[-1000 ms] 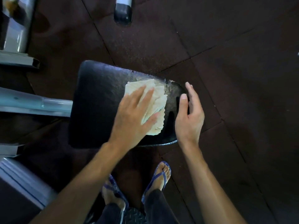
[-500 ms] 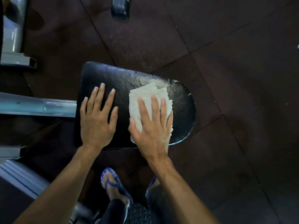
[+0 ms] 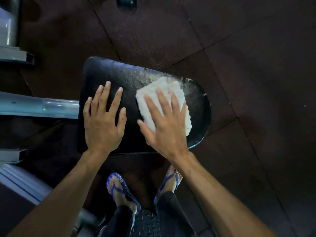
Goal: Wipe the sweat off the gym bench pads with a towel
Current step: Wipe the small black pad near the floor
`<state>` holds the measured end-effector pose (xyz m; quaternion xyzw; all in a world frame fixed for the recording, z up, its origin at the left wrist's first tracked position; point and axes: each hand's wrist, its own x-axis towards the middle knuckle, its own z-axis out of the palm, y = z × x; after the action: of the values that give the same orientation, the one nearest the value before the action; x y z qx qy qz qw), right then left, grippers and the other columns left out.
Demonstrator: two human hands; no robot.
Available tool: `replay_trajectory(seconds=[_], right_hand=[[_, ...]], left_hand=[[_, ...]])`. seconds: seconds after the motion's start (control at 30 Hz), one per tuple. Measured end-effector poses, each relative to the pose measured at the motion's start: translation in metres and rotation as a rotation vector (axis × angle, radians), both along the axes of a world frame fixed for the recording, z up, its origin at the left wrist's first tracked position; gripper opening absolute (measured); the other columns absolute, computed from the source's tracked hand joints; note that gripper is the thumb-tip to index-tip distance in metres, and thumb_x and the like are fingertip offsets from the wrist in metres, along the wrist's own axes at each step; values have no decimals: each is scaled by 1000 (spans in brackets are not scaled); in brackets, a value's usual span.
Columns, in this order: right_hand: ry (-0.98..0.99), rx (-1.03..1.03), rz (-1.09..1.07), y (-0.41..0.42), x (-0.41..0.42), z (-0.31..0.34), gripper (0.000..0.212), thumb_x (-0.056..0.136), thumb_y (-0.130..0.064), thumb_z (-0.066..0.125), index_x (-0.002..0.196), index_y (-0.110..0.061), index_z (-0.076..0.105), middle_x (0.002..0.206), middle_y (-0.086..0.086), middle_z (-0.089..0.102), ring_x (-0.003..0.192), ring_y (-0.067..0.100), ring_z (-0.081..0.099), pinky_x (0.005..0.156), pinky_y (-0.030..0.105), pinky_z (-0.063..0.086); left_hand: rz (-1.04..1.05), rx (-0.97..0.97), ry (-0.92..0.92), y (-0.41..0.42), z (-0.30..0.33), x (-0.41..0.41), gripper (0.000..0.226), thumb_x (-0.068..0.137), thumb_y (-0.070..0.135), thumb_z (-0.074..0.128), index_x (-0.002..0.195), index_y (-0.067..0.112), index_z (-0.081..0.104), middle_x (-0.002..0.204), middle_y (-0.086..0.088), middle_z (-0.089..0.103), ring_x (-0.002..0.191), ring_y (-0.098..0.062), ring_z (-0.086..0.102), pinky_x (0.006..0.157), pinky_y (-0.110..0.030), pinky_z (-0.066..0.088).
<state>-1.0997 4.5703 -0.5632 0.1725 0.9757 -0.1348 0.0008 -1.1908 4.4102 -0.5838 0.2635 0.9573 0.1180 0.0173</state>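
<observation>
A black padded bench pad [image 3: 136,77], rounded at its right end, lies level below me. A white folded towel [image 3: 164,87] rests on the pad's right half, with a damp sheen around it. My right hand [image 3: 165,127] presses flat on the towel, fingers spread, covering its near part. My left hand [image 3: 102,122] lies flat on the bare left half of the pad, fingers apart, holding nothing. A narrow strip of pad separates the two hands.
A grey metal frame tube [image 3: 39,106] runs in from the left to the pad. A metal post [image 3: 8,23] stands far left and a black foot [image 3: 126,2] at the top. My feet in blue flip-flops [image 3: 119,189] stand on dark rubber floor tiles [image 3: 239,82].
One second ago my left hand pressed the towel and my right hand held the pad's right end. The towel passed to my right hand; my left hand moved onto the pad's left half.
</observation>
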Motion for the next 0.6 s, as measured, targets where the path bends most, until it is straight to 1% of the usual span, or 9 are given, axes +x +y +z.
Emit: replay_trajectory(seconds=[0.07,0.1,0.2,0.27,0.33,0.43,0.5,0.6], right_hand=[[-13,27,115,13,20,6,62,96,-55,52,151,-29,43,162,4,34,152,33,23,116,67,21],[-29,50,127,17,25,8,61,96,-54,51,152,-31,41,163,4,31,154,33,19,117,68,16],[-92,82,55,9,26,14,66,97,-53,49,156,-32,30,168,11,11,156,37,-1,119,68,2],[-100,67,8,-4,24,14,74,95,-55,51,159,-29,23,169,15,2,155,38,-8,119,65,-1],[-108,63,5,-9,23,12,82,93,-64,50,160,-28,19,168,17,0,155,38,-8,120,64,1],[-119,97,4,-8,24,12,86,92,-73,44,160,-27,20,168,19,2,155,40,-4,119,67,3],[-120,104,18,-12,28,14,86,92,-74,42,160,-26,20,167,20,3,155,40,-3,119,66,1],[-119,86,14,-15,30,11,85,93,-72,44,160,-27,18,168,19,3,156,37,-2,122,63,3]], left_hand=[[5,3,-3,0,1,0,51,104,39,33,154,28,29,165,-1,20,153,-19,18,123,-43,16],[7,4,-5,0,1,0,52,104,39,33,154,28,29,165,-1,20,153,-19,18,123,-43,16],[9,7,-1,0,0,0,51,104,38,35,154,28,29,165,-1,20,153,-18,18,123,-42,16],[10,6,-1,0,0,0,51,104,37,35,154,28,29,165,-1,20,153,-18,18,123,-43,16],[9,9,7,-1,0,1,51,104,37,36,154,27,29,165,-1,20,153,-18,18,123,-43,16],[9,8,7,0,-1,1,52,104,37,36,154,28,29,165,-1,20,153,-18,18,123,-42,15],[10,7,9,-1,-1,2,51,104,37,36,154,28,29,165,-1,20,153,-18,18,123,-42,16],[12,4,10,-1,-3,1,51,104,38,35,154,28,29,165,-1,20,153,-17,17,123,-42,16]])
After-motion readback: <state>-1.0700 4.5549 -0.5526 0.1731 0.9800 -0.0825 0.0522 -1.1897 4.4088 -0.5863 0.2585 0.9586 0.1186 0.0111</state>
